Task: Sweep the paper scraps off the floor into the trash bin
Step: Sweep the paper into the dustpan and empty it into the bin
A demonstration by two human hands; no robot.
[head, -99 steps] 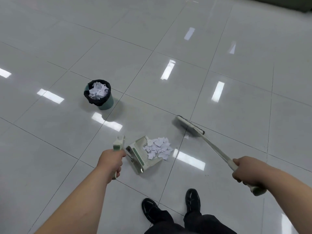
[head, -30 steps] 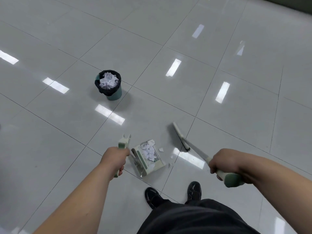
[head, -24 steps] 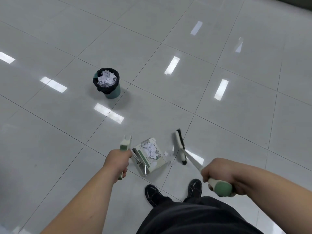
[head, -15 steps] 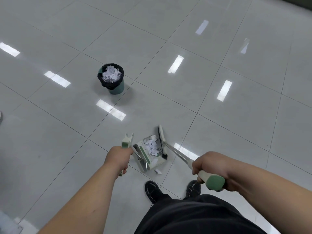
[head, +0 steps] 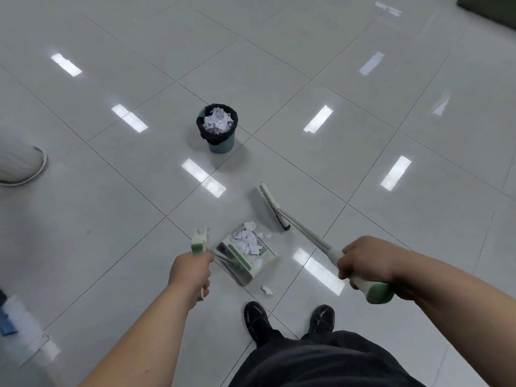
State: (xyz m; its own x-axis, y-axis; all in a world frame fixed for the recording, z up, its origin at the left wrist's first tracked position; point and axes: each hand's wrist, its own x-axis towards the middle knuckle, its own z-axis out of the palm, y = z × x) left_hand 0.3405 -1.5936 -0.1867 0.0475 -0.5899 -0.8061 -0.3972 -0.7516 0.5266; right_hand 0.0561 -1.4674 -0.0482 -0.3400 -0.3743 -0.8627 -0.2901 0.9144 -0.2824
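Step in hand: gathering, and by my reading near its end. Most of the scraps sit in the pan, a couple lie loose, and nothing from this load has been tipped yet.
Next move: I judge the broom must reach the loose pieces and draw them to the pan's mouth. The pan then has to be carried level to the bin, which already looks full.
Left hand (head: 191, 270): fingers curled tight round the dustpan handle (head: 200, 241), which stands upright.
Trash bin (head: 217, 128): green with a black liner, heaped with paper, farther out on the floor (head: 363, 152) and well apart from both hands.
Dustpan (head: 248, 256): low at the floor, just right of the left hand, mouth turned away from the person.
Paper scraps (head: 247, 241): piled toward the pan's far end, near the left fingers but not touching them.
Loose scraps: one scrap (head: 266, 289) lies on the tile beside the pan's near corner, close to the black shoes (head: 258, 319). A second piece (head: 268, 235) sits at the pan's far lip.
Broom (head: 273, 205): head just beyond the pan to its right; whether the bristles touch the floor I cannot tell.
Right hand (head: 363, 261): fingers wrapped round the broom's grip, well apart from the scraps.
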